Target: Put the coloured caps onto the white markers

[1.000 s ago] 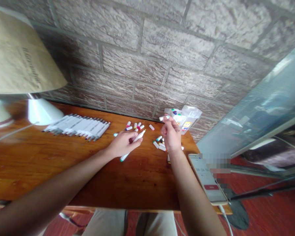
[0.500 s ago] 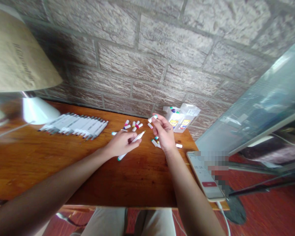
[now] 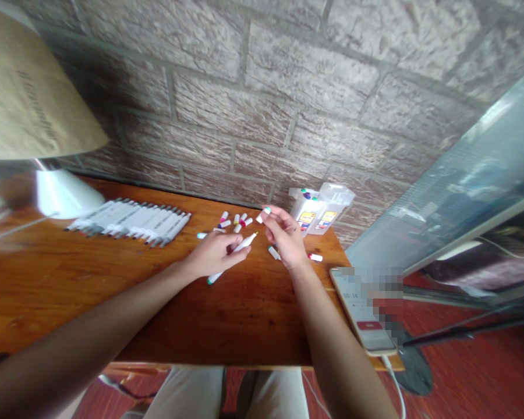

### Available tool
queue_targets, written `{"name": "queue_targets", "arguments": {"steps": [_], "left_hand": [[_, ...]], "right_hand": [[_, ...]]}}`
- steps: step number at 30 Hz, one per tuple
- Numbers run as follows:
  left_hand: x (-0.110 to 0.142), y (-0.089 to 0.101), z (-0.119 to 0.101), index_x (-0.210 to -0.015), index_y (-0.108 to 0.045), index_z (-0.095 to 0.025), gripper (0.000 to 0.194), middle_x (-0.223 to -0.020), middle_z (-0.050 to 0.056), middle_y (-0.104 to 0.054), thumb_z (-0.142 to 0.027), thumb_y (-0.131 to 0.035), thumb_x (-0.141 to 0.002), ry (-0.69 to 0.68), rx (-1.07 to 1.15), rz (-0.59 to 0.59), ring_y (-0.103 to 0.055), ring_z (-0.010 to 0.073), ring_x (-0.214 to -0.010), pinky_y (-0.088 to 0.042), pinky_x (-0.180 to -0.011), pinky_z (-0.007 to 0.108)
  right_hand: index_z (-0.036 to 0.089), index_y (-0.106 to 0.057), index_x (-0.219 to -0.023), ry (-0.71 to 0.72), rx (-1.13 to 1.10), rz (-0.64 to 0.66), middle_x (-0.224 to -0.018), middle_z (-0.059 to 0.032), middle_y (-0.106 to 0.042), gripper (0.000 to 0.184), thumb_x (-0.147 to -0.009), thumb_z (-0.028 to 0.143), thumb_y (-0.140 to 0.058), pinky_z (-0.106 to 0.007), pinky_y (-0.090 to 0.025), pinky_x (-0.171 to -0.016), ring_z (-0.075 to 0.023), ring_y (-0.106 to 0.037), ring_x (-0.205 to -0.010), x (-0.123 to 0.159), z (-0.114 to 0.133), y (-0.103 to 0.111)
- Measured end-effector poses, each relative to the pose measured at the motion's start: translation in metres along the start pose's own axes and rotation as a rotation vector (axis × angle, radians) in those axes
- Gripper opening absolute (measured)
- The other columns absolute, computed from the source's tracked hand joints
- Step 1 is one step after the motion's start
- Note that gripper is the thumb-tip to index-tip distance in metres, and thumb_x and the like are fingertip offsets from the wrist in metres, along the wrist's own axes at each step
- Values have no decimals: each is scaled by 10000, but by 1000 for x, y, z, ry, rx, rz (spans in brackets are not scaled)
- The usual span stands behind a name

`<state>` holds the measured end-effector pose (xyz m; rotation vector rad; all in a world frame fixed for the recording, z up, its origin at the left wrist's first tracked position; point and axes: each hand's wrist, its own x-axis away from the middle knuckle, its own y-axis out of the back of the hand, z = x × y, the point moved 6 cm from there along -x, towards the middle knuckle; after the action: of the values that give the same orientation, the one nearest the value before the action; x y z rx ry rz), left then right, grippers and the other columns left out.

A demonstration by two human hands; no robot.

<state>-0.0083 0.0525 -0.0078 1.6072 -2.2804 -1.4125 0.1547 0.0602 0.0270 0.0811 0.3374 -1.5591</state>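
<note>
A white marker [image 3: 245, 242] with a bare yellowish tip and a green end is gripped in my left hand [image 3: 216, 254], tip pointing up to the right. Between the fingertips of my right hand [image 3: 287, 235] is a white marker cap [image 3: 263, 215] with a teal end, held just above and right of that tip, apart from it. Several loose caps [image 3: 237, 221] with pink, yellow, red and blue ends lie behind my left hand. Beneath my right hand rests a green-ended cap [image 3: 273, 252], partly covered; a red-ended cap [image 3: 315, 258] lies to its right.
A row of several capped markers [image 3: 133, 221] lies at the left, near the lamp [image 3: 65, 192]. A clear plastic case [image 3: 327, 212] holding some markers stands at the back right against the brick wall [image 3: 262, 116]. A phone [image 3: 362, 314] on a cable lies at the right edge.
My right hand has moved left and slightly down with the cap, bringing it closer to the marker's tip. My left hand keeps the marker nearly still.
</note>
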Motion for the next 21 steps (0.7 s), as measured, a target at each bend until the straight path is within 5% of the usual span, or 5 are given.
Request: {"name": "queue_targets", "arguments": {"steps": [11,21], "left_hand": [[1,-7,-1,-624,-458,-191,407,-541,-48,-462,-397,-584,-952,-52,-45,68,-427,97,-522,-259,-580,268],[5,-14,-5,-602,-477,-173,417,-551,-28,-524,-363,-572,-961,-157,-107,147,-448,97,-540,-268,-595,274]], "right_hand": [[228,-727,-1061,24,11,15,-811,46,-672,375,-786,467,-812,-220,-322,-475,-30,-401,-488,1,1,-1],[195,-736,-915,-35,205,295,-818,-5,-739,381,-731,508,-855,-244,-489,-655,-123,-629,-712,7,-20,-22]]}}
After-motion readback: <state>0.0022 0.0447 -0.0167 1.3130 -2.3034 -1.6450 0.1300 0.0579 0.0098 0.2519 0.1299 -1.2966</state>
